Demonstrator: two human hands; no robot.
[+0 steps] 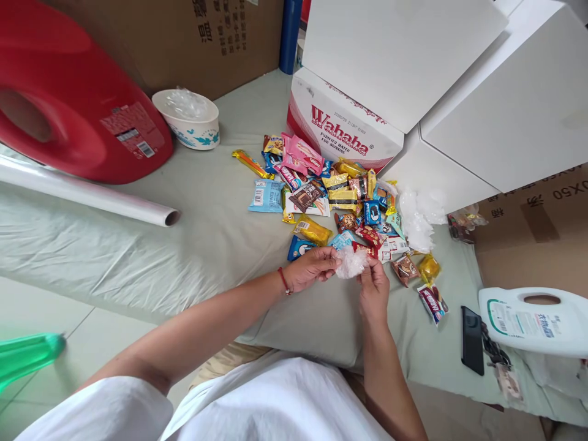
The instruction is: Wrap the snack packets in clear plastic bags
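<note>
A crumpled clear plastic wrap (pixel 351 263) is stretched between my two hands, just in front of a heap of snacks. My left hand (pixel 315 269), with a red bracelet at the wrist, pinches its left side between thumb and fingers. On the other side, my right hand (pixel 374 285) grips the wrap's right edge. Directly beyond lie wrapped snacks (pixel 343 199) in many colours. More crumpled clear plastic (pixel 420 214) sits at the heap's right. A brown packet (pixel 405 269) and a purple-and-white packet (pixel 432 303) rest to the right of my right hand.
Behind the snacks stands a Wahaha carton (pixel 344 125) beside white boxes (pixel 404 55). At left are a red jug (pixel 82 92), a paper bowl (pixel 197 131) holding clear plastic, and a long roll (pixel 92 190). A black phone (pixel 472 340) and white bottle (pixel 514 312) lie at right.
</note>
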